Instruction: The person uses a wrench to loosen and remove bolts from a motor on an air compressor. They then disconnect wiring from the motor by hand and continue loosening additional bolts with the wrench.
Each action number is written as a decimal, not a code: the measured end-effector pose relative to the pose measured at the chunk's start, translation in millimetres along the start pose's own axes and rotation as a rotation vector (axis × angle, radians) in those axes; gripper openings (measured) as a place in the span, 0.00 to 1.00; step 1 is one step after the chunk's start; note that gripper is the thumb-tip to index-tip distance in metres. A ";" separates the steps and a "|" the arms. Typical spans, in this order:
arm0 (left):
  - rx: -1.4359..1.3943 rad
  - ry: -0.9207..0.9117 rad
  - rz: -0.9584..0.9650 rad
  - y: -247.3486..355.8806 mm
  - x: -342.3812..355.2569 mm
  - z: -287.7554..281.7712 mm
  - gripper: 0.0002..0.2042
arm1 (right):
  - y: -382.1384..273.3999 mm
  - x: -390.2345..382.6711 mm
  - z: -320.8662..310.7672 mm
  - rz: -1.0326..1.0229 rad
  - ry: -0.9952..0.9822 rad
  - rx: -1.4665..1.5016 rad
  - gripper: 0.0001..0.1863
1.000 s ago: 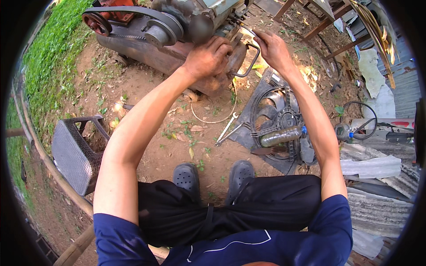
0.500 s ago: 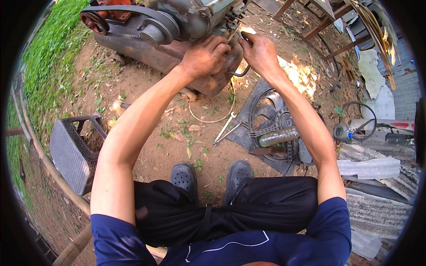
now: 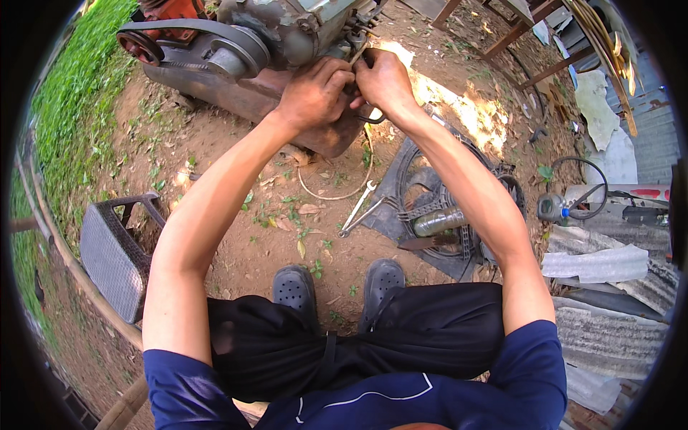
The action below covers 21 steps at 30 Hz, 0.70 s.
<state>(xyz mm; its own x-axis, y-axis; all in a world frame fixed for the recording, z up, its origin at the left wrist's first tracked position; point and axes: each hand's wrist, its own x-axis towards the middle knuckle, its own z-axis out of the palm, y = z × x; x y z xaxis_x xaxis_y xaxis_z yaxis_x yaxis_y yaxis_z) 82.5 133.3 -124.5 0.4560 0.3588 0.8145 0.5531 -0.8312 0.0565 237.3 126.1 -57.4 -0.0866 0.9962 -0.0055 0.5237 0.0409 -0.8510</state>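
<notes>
A belt-driven machine (image 3: 290,36) with a grey pulley (image 3: 240,54) rests on a rusty brown tank (image 3: 215,93) at the top of the view. Both my hands are close together at the machine's right end. My left hand (image 3: 315,92) is closed, its fingers curled against the end of the machine; anything inside them is hidden. Right beside it, my right hand (image 3: 385,84) has thumb and forefinger pinched together near some small metal fittings (image 3: 356,37). What it pinches does not show. Just below the hands juts a bent dark rod (image 3: 374,120).
On the dirt lie a combination wrench (image 3: 358,204), a thin cable loop (image 3: 326,198), and a plastic bottle (image 3: 438,222) among chains. A black woven-pattern plastic piece (image 3: 115,251) stands left. Corrugated sheets (image 3: 609,330) lie right; a wooden table frame (image 3: 512,39) stands far right.
My right hand has come in closer to my left, its fingers now tucked near the left fingertips. The view has shifted slightly, moving the machine a little up and left.
</notes>
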 end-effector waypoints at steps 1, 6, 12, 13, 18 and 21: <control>0.005 0.001 -0.005 -0.3 -0.8 0.8 0.18 | 0.5 0.0 3.1 0.027 -0.004 0.113 0.14; -0.028 0.046 -0.017 -0.7 -3.4 2.5 0.20 | 1.1 2.5 21.5 0.123 0.104 0.451 0.11; -0.048 0.087 -0.010 -4.6 -6.6 9.2 0.22 | 9.0 16.5 38.6 0.218 0.310 0.507 0.15; -0.049 0.083 -0.008 -6.5 -9.1 9.0 0.22 | 6.6 15.4 40.4 0.297 0.336 0.582 0.19; -0.071 0.082 0.001 -6.5 -8.5 8.6 0.22 | 5.6 18.6 35.4 0.325 0.287 0.658 0.16; -0.047 0.073 0.018 1.5 -0.9 4.2 0.21 | 12.3 22.2 22.5 0.275 0.150 0.753 0.16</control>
<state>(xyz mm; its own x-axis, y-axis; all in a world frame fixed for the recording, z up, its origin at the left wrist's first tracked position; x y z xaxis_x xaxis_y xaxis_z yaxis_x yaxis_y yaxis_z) 85.9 133.6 -127.5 0.4127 0.3127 0.8555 0.5109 -0.8570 0.0667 222.7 147.0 -79.8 0.1044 0.9650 -0.2407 -0.2055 -0.2158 -0.9546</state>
